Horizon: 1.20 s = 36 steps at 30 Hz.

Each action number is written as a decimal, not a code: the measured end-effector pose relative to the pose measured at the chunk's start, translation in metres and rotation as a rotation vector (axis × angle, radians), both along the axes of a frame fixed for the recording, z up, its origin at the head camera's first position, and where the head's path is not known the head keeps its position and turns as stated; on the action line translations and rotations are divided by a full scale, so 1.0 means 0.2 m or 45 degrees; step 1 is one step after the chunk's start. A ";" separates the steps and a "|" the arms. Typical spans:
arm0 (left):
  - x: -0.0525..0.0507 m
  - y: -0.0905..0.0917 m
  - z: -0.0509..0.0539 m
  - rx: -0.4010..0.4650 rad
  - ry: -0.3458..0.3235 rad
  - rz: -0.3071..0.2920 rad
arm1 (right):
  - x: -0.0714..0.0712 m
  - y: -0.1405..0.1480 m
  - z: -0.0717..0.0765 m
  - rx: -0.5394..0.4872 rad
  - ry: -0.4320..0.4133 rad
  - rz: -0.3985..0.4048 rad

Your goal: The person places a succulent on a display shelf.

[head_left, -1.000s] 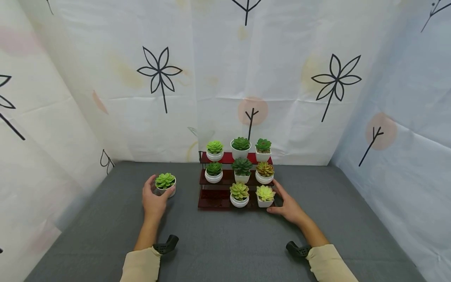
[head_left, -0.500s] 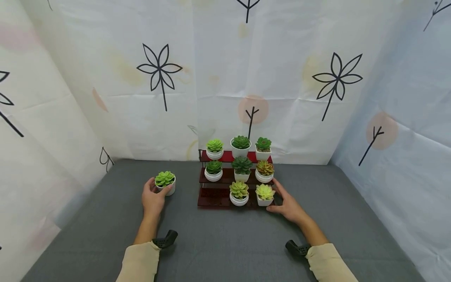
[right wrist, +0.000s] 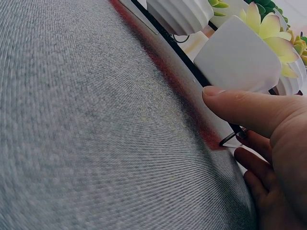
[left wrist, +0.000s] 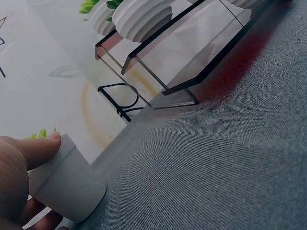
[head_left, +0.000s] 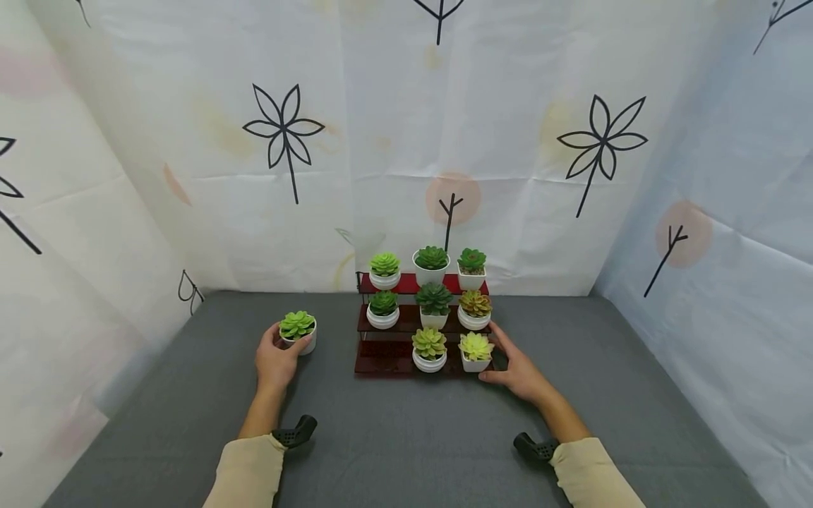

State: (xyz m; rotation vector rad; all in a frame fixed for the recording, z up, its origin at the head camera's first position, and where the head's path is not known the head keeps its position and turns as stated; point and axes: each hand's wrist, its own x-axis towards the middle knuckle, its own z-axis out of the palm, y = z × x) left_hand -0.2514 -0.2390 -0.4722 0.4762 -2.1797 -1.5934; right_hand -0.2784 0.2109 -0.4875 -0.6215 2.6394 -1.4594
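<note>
My left hand (head_left: 276,358) grips a potted green succulent (head_left: 297,327) at the left, thumb on its near side. In the left wrist view its smooth white pot (left wrist: 72,179) stands upright with its base at the cloth. A three-tier dark red rack (head_left: 384,360) bears several succulents in white pots. On its bottom tier, a yellow-green succulent (head_left: 429,343) is in the middle and a pale yellow one (head_left: 476,347) at the right. My right hand (head_left: 522,370) holds the rack's right end, thumb at the bottom tier's front edge; its fingers are partly hidden.
Grey cloth (head_left: 406,437) covers the table. A white printed backdrop (head_left: 394,141) rises close behind the rack and along both sides. Three pots stand on the top tier and three on the middle tier, including an orange-brown succulent (head_left: 475,303).
The head view shifts slightly. Both hands, the held succulent and the rack stay in about the same places.
</note>
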 end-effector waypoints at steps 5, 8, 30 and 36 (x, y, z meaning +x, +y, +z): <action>0.00 0.00 -0.02 -0.053 0.026 0.020 | 0.00 0.00 0.00 0.003 0.003 -0.001; -0.01 0.00 -0.03 -0.082 0.042 0.042 | 0.00 0.00 0.00 -0.003 0.008 0.004; 0.09 0.06 -0.02 -0.190 -0.008 -0.048 | -0.01 0.00 0.00 -0.012 -0.001 0.011; 0.13 0.11 0.01 -0.183 0.022 -0.095 | -0.01 0.00 -0.01 -0.005 0.008 0.003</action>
